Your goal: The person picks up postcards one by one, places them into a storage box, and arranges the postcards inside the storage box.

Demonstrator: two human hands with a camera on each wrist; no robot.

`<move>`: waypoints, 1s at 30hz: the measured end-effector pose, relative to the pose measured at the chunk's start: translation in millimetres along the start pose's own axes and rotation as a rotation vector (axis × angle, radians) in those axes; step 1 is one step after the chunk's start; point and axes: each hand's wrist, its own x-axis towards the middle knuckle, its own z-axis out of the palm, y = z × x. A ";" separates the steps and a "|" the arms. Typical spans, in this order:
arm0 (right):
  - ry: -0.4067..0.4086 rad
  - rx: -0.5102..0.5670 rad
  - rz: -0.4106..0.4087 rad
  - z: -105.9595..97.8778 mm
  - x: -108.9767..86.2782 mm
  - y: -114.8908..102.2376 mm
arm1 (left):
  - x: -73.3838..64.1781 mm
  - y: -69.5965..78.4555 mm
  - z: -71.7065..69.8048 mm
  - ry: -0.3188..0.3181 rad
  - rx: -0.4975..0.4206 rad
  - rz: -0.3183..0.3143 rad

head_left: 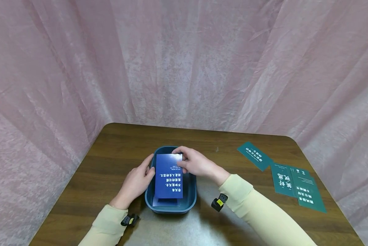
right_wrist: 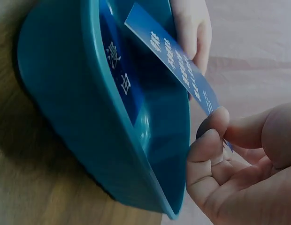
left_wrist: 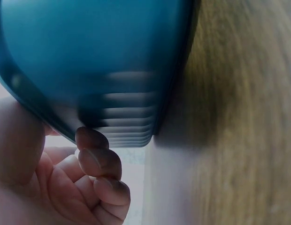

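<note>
One pink curtain (head_left: 196,68) fills the upper half of the head view. Below it stands one brown wooden bench (head_left: 125,143). Two pale yellow sleeves (head_left: 264,212) reach in from the bottom edge. One blue tub (head_left: 171,211) sits at lower centre. Of the two hands, the left hand (head_left: 136,181) has its fingers bent over the tub's left rim, gripping it. The right hand (head_left: 199,162) pinches one blue card (head_left: 170,177) by its upper right corner, tilted over the tub. At least one more card (right_wrist: 119,70), also blue, lies inside. Right of centre rest at least three green cards (head_left: 282,179), some overlapping. Two black wrist cameras (head_left: 219,202) hang below the cuffs.
</note>
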 end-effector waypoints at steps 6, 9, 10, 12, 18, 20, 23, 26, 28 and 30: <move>-0.018 0.003 0.030 4.7 4.5 3.2 | -0.4 0.0 0.0 -0.014 -0.005 -0.001; -0.017 -0.013 0.050 4.9 5.2 4.7 | -0.5 0.9 -0.1 -0.011 -0.003 0.006; -0.017 -0.019 0.053 5.1 5.5 5.0 | -0.6 1.1 -0.2 -0.008 -0.002 0.009; -0.017 -0.036 0.059 6.2 6.7 5.2 | -0.6 1.0 -0.4 0.001 0.001 0.014; -0.049 -0.083 0.071 17.1 11.5 5.0 | -1.9 0.5 0.0 0.002 0.000 0.014; -0.055 -0.109 0.071 22.2 12.7 5.6 | -2.5 0.7 0.7 -0.002 -0.003 0.012; -0.028 -0.216 0.065 31.0 14.5 7.5 | -2.7 0.9 1.6 -0.004 -0.001 0.012; 0.014 -0.391 0.054 40.0 16.6 10.0 | -2.2 1.8 1.6 -0.004 0.005 0.012; 0.035 -0.501 0.049 45.3 17.8 10.7 | -2.0 2.4 1.6 -0.004 0.008 0.012; 0.042 -0.586 0.040 49.6 18.4 10.9 | -2.2 2.8 1.7 -0.002 0.009 0.012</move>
